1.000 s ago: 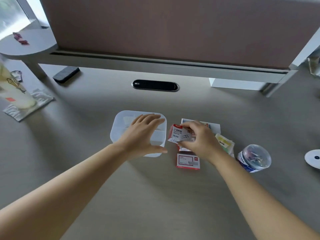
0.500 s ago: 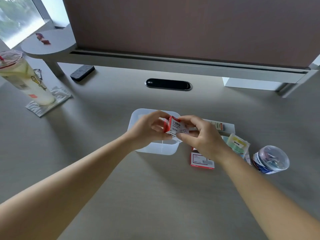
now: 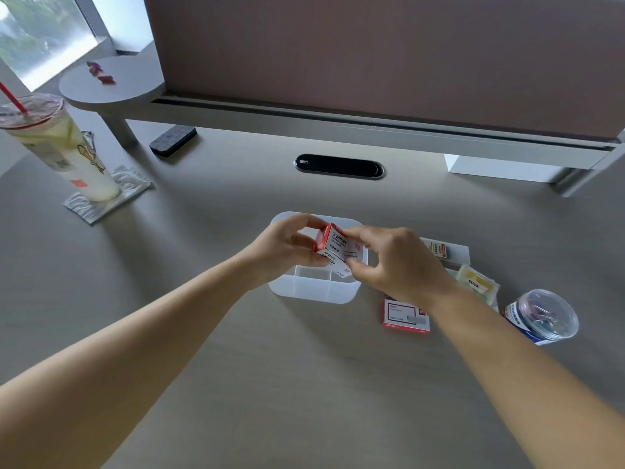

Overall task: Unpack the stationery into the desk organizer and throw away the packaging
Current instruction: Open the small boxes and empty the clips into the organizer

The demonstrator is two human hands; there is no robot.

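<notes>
Left hand (image 3: pixel 287 247), flat on the organizer (image 3: pixel 313 294) a second ago, now pinches the paper-clip box (image 3: pixel 333 247) over it; right hand (image 3: pixel 394 265) fingers grip its other end (flap probably next). Other packs wait on the worktop (image 3: pixel 304 384).

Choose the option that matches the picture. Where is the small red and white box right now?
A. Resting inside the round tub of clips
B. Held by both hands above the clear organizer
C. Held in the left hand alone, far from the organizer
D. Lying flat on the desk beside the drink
B: the left hand and right hand both grip the small red and white box over the clear organizer.
</notes>
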